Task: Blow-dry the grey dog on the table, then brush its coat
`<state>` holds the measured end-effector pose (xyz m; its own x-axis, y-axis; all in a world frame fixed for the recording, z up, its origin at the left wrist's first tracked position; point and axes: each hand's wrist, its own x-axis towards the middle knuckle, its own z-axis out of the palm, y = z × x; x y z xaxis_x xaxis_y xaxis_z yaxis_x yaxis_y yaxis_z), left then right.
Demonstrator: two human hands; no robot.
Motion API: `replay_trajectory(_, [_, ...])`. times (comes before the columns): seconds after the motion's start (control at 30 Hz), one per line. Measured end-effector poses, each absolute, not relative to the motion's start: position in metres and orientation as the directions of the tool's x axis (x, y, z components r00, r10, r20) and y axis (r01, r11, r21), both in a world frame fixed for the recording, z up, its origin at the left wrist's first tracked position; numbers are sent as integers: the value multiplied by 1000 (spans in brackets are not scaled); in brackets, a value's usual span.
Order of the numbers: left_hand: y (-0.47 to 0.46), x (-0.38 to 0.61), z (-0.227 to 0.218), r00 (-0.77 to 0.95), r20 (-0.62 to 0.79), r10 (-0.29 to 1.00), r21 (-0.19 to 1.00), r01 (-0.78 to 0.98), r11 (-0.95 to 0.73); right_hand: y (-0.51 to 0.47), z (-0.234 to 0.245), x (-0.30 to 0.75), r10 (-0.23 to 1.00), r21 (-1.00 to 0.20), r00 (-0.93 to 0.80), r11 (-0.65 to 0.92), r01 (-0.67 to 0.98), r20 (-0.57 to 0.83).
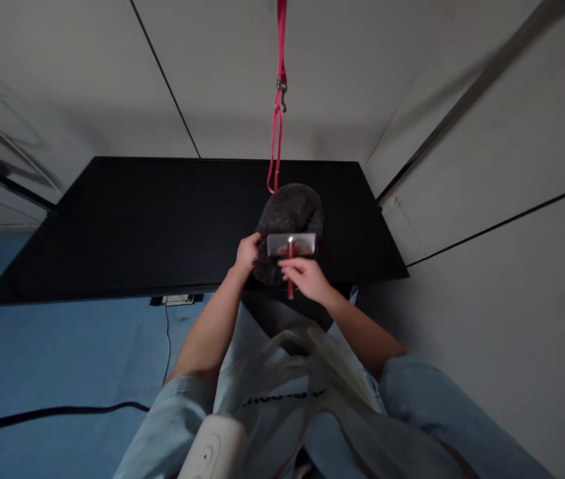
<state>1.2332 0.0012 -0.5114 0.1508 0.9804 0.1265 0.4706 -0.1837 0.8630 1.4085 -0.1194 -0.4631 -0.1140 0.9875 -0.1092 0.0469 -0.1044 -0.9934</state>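
Note:
A dark grey, furry, rounded object rests near the front edge of the black table; its exact kind is unclear. My left hand grips its left side, fingers closed on the fur. In my right hand is a slicker brush with a red handle and a wide, flat, pale metal head. The fingers pinch the handle, and the brush head lies over the lower part of the furry object. Slight blur hides whether the bristles touch it.
A pink loop leash with a metal clip hangs down just behind the furry object. Pale walls stand behind and at the right. A white box with a cable sits under the table's front edge, above the blue floor.

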Motion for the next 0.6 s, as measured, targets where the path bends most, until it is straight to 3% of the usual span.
replay_trajectory(0.13, [5, 1224, -510, 236, 214, 948, 706, 633, -317, -185, -499, 1384, 855, -906, -308, -366, 212, -417])
replay_trajectory(0.23, [5, 1222, -518, 283, 191, 940, 720, 610, -330, -208, -497, 1389, 729, -835, -409, -495, 238, -549])
replay_trajectory(0.33, [4, 1221, -527, 255, 206, 945, 780, 541, -316, -179, -473, 1394, 795, -887, -397, -434, 155, -458])
replay_trajectory(0.43, [5, 1214, -531, 225, 240, 944, 790, 520, -324, -144, -463, 1390, 951, -966, -170, -255, 40, -259])
replay_trajectory(0.6, [4, 1203, -536, 253, 213, 944, 741, 588, -325, -193, -497, 1375, 820, -883, -334, -454, 115, -465])
